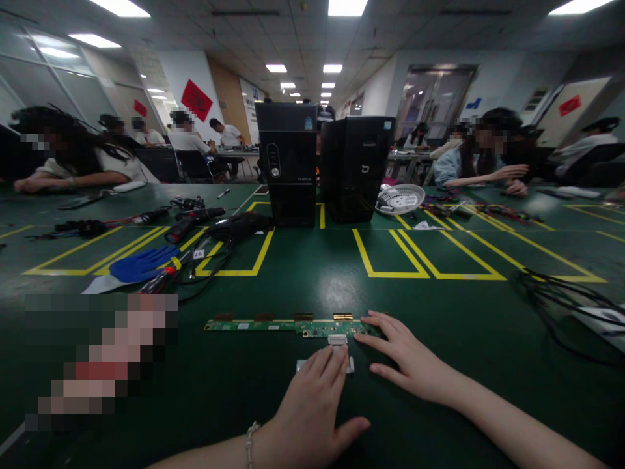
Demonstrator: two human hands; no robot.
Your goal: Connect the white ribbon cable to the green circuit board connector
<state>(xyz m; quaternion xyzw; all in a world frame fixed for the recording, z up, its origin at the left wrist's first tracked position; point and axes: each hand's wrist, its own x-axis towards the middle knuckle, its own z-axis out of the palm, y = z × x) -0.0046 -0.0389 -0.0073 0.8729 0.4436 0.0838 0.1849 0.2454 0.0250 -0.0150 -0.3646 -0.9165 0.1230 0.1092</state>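
Observation:
A long, narrow green circuit board [273, 326] with gold tabs along its far edge lies flat on the dark green table. My left hand [312, 394] reaches in from below, fingers together and stretched forward, thumb well apart. Its fingertips touch a white flat ribbon cable [337, 339] at the board's near edge. Under those fingers the cable is mostly hidden; a pale end [350, 365] shows beside them. My right hand [405, 355] has its fingers spread, with the fingertips resting on and beside the board's right part, covering that end.
Two black computer towers [288, 163] stand at mid-table. To the left lie a blue glove [144, 264], a heat gun [239, 223] and cables. A white basket [400, 198] sits behind right; black cables [556, 306] lie at right. A pixelated patch covers the left foreground. Other people sit around.

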